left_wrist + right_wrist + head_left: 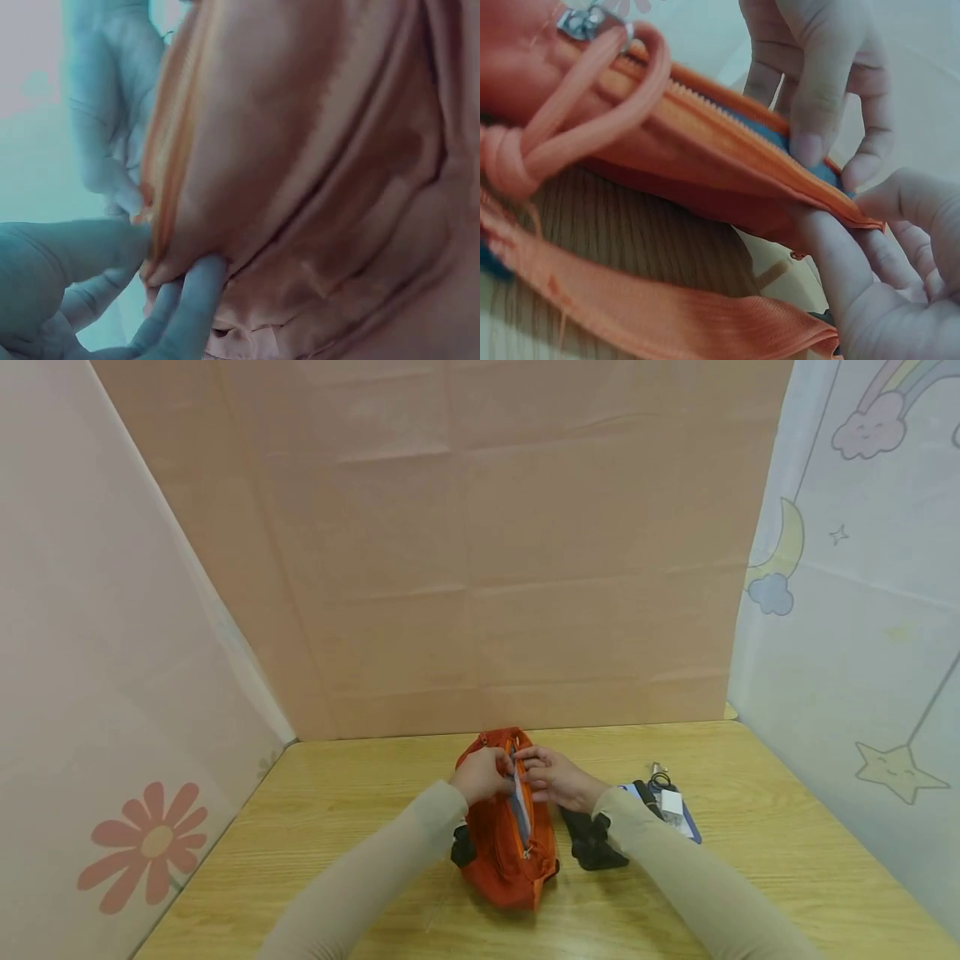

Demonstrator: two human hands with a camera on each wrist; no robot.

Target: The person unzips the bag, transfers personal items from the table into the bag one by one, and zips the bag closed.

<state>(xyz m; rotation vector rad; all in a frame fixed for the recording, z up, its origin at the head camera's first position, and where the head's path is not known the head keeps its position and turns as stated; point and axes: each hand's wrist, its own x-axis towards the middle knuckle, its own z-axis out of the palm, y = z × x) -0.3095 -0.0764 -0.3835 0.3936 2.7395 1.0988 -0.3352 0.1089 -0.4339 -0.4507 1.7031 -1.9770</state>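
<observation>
An orange-red waist bag (498, 860) lies lengthwise on the table, its long zipper (727, 124) undone and a grey-blue lining showing in the gap. My left hand (483, 774) pinches the left edge of the opening near the far end, with the thumb at the inner side and fingers on the outer fabric. Opposite it, my right hand (558, 778) holds the other edge between thumb and fingers. A metal zipper pull with a knotted orange cord (592, 112) hangs at the near end. What lies deeper inside the bag is hidden.
Black strap and buckle pieces (592, 847) lie right of the bag. Beyond my right forearm are a white charger block (672, 803), a black cable and a blue-edged flat item. The wooden table (360, 835) meets cloth-covered walls at the back and sides.
</observation>
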